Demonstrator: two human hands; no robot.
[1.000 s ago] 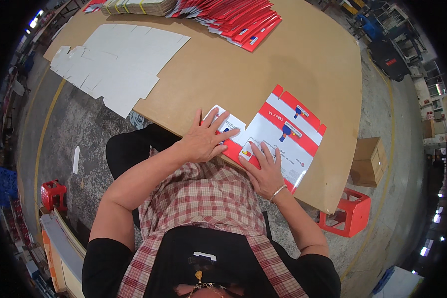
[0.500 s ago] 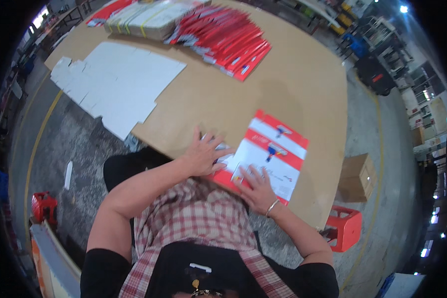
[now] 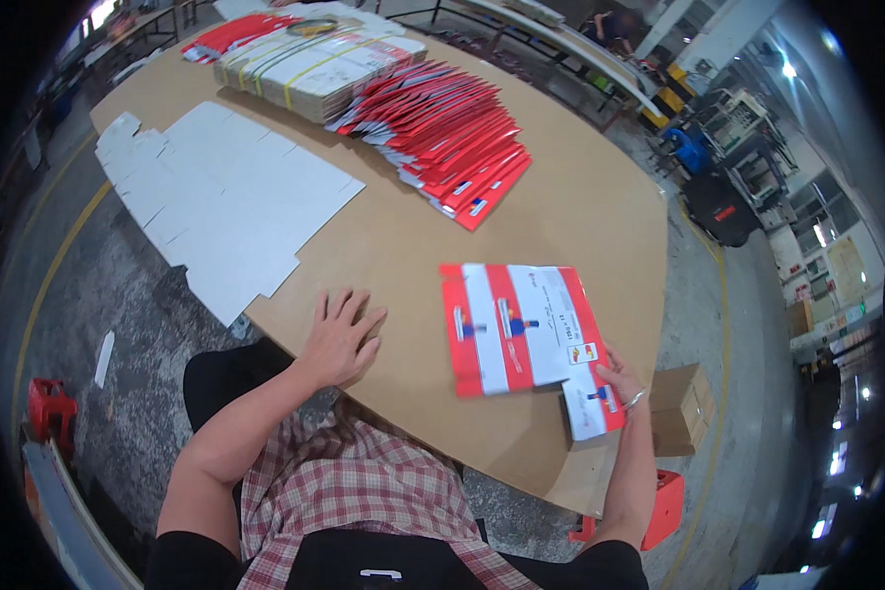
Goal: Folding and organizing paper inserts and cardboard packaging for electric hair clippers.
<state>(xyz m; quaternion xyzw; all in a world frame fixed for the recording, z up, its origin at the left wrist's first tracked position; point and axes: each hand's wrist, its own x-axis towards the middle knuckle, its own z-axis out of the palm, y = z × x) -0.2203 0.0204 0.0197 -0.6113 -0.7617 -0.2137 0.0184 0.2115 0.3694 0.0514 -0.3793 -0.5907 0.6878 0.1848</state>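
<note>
My left hand (image 3: 340,340) lies on the brown tabletop (image 3: 403,305) near its front edge, fingers spread, holding nothing. At the right, my right hand (image 3: 621,380) grips the edge of a red and white printed carton blank (image 3: 521,329). The blank looks flat, with blue tool pictures on it and a narrower flap (image 3: 590,403) beside my fingers. My thumb shows on top of it; the other fingers are partly hidden. Whether the blank touches the table all along its underside, I cannot tell.
Toward the back, a fanned row of red and white folded cartons (image 3: 452,133) lies beside a strapped stack of flat cardboard (image 3: 310,69). A large white cardboard sheet (image 3: 226,187) overhangs the table's left edge. Near the right edge stand a red stool (image 3: 665,506) and a cardboard box (image 3: 683,408).
The carton blank has turned, and its flap now points toward the lower right. My left hand has left it and moved left; my right hand has moved right and grips its edge.
</note>
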